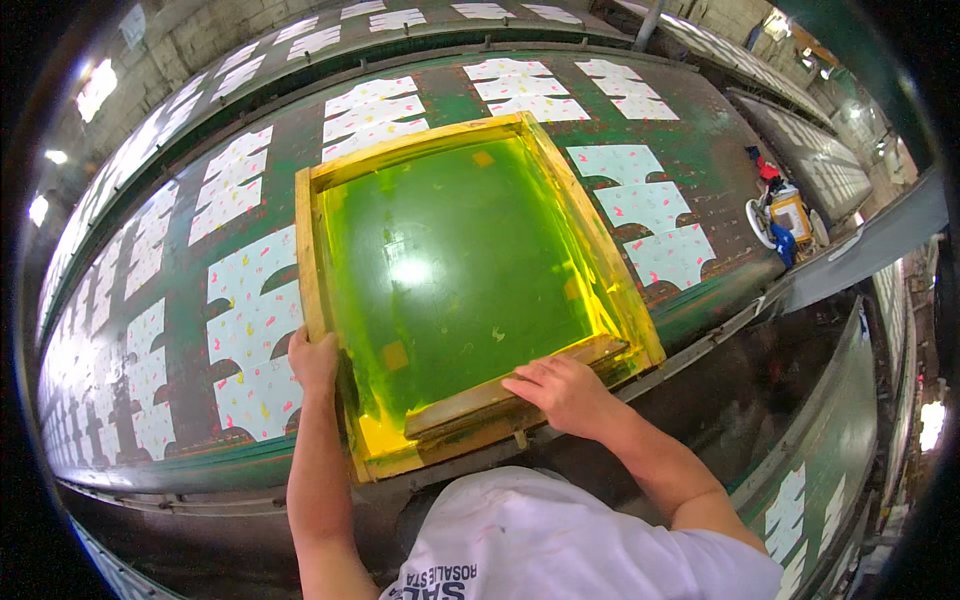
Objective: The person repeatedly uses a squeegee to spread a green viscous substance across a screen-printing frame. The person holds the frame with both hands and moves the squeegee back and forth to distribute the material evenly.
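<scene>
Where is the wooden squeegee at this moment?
In the head view the wooden squeegee lies inside the yellow screen frame, along its near edge, under the right hand; the left hand grips the frame's left rail.

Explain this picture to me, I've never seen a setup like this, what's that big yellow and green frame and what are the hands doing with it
This is one view from a camera worn on a person's head, looking down at their own two bare hands; the fisheye lens bends the straight edges. No machine is involved. The frame is a wooden rectangle with a green-yellow mesh stretched across it, lying flat on a long green table. The left hand grips the frame's left edge near its near corner. The right hand rests flat on a wooden bar lying inside the frame along its near side. Rows of white cut fabric pieces with small coloured marks lie along the table on both sides.
</scene>
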A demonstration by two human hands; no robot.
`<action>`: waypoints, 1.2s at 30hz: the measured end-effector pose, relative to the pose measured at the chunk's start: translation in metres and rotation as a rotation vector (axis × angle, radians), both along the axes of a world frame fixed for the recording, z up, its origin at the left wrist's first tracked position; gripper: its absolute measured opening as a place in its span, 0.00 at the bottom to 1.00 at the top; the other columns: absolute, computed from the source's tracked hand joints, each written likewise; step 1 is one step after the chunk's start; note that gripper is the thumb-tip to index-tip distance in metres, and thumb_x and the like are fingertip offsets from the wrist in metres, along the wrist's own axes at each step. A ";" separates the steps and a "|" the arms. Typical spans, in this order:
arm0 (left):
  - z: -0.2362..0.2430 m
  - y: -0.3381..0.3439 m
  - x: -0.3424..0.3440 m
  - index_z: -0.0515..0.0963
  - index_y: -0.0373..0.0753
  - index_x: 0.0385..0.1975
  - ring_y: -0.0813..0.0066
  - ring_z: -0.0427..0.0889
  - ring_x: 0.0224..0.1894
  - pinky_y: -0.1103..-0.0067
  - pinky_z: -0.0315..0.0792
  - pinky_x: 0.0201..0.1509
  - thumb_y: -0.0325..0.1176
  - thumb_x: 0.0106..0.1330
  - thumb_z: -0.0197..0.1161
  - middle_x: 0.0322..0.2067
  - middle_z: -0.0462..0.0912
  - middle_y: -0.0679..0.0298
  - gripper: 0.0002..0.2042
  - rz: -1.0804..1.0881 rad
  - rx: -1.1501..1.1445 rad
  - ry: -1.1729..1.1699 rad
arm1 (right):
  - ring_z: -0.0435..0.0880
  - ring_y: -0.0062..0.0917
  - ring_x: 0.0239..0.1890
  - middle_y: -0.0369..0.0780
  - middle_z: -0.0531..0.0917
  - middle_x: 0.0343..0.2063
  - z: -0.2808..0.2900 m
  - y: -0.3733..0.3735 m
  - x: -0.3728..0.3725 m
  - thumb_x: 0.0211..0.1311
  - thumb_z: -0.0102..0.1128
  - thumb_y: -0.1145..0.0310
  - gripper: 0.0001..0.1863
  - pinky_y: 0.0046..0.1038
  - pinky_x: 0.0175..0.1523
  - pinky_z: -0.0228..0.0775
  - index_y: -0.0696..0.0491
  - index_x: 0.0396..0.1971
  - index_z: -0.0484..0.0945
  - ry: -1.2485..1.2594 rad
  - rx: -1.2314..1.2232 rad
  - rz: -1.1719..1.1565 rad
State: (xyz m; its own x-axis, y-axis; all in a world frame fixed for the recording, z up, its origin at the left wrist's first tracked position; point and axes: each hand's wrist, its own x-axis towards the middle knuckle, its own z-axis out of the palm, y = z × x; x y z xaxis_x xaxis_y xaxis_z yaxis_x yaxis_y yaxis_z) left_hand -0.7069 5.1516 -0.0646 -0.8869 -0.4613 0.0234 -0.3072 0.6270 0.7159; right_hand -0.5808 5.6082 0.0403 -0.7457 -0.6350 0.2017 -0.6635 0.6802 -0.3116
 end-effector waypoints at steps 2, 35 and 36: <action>0.000 0.002 0.000 0.89 0.36 0.53 0.45 0.89 0.50 0.58 0.80 0.59 0.35 0.58 0.70 0.43 0.90 0.47 0.22 -0.009 -0.030 0.022 | 0.91 0.41 0.51 0.45 0.91 0.51 0.003 -0.025 -0.006 0.63 0.64 0.74 0.24 0.44 0.60 0.83 0.50 0.60 0.88 -0.052 0.038 0.014; 0.023 0.024 -0.005 0.86 0.34 0.54 0.41 0.83 0.53 0.54 0.76 0.62 0.38 0.74 0.67 0.46 0.87 0.47 0.16 0.024 -0.069 0.085 | 0.91 0.41 0.50 0.42 0.90 0.46 -0.069 -0.070 -0.249 0.62 0.61 0.78 0.24 0.45 0.58 0.83 0.43 0.56 0.89 0.198 0.075 -0.060; 0.025 0.025 -0.005 0.86 0.34 0.55 0.42 0.84 0.53 0.55 0.76 0.62 0.38 0.75 0.67 0.47 0.87 0.47 0.16 0.024 -0.084 0.068 | 0.91 0.41 0.51 0.43 0.90 0.47 -0.071 -0.071 -0.275 0.62 0.61 0.79 0.26 0.46 0.60 0.82 0.42 0.58 0.89 0.170 0.083 -0.061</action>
State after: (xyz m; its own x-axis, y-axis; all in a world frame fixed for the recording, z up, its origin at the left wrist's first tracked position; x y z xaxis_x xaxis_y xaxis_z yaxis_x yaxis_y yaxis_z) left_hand -0.7118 5.1769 -0.0396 -0.8705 -0.4766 0.1230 -0.2754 0.6787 0.6809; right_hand -0.8556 5.5377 -0.0311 -0.7432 -0.6092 0.2767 -0.6583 0.7397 -0.1398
